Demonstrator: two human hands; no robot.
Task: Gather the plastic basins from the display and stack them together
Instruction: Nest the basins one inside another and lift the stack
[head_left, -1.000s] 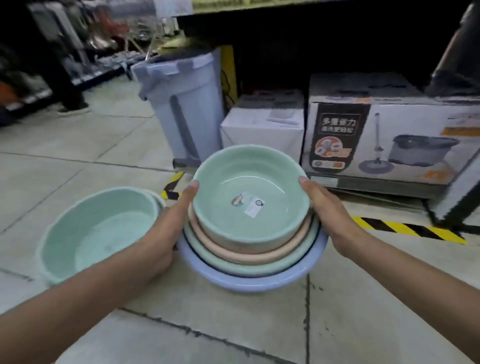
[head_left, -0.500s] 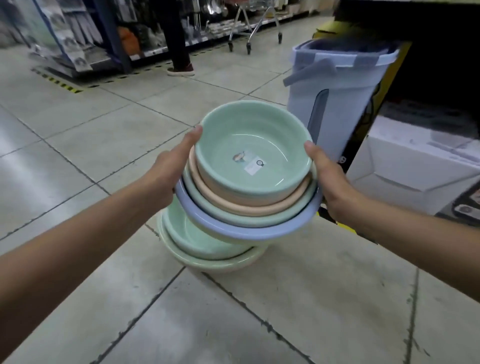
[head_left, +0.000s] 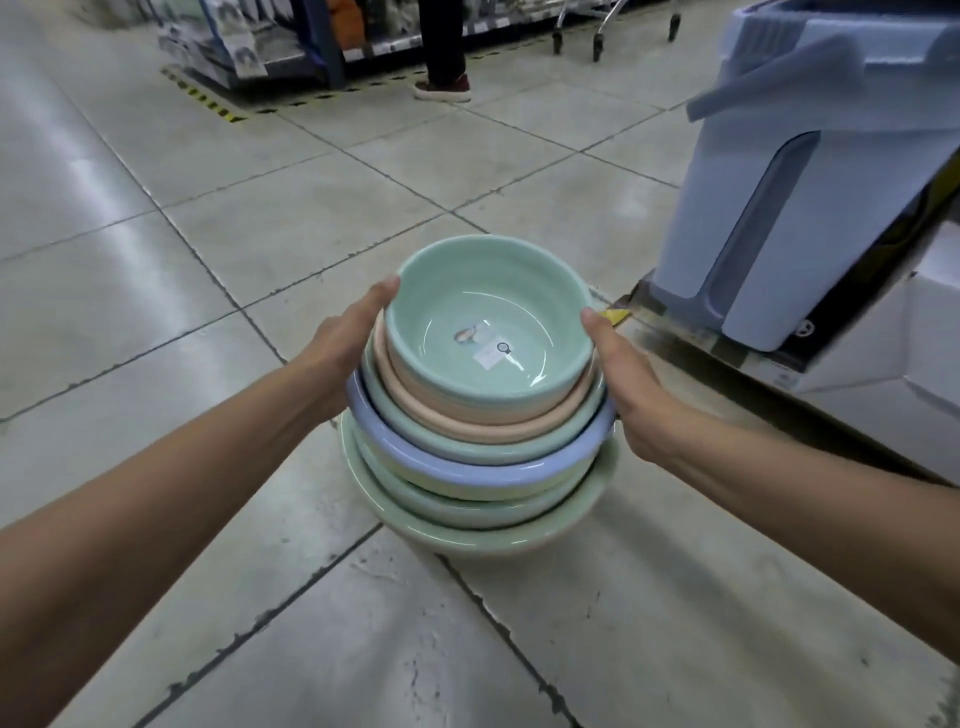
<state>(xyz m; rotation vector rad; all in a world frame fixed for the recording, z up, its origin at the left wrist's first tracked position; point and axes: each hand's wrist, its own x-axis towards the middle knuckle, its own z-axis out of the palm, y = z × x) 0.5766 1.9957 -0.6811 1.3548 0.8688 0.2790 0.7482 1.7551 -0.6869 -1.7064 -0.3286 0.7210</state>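
A nested stack of plastic basins sits in the middle of the head view: a small mint green basin (head_left: 488, 332) with a label inside on top, then a peach basin (head_left: 467, 413), a green one and a lilac-blue basin (head_left: 467, 467). This held stack rests in two larger green basins (head_left: 483, 535) on the floor. My left hand (head_left: 337, 353) grips the stack's left side, thumb on the top basin's rim. My right hand (head_left: 628, 384) grips the right side, its thumb against the top basin.
A tall pale blue plastic bin (head_left: 810, 197) stands at the right on a low platform with white boxes (head_left: 883, 374). A person's legs (head_left: 444, 57) and shelving (head_left: 270, 41) are far back. A cart's wheels (head_left: 597, 36) show at the top. Tiled floor (head_left: 208, 260) lies all around.
I have carried the held stack to the left and lowered it into the two green basins on the floor. The view has turned away from the shelf boxes toward the aisle.
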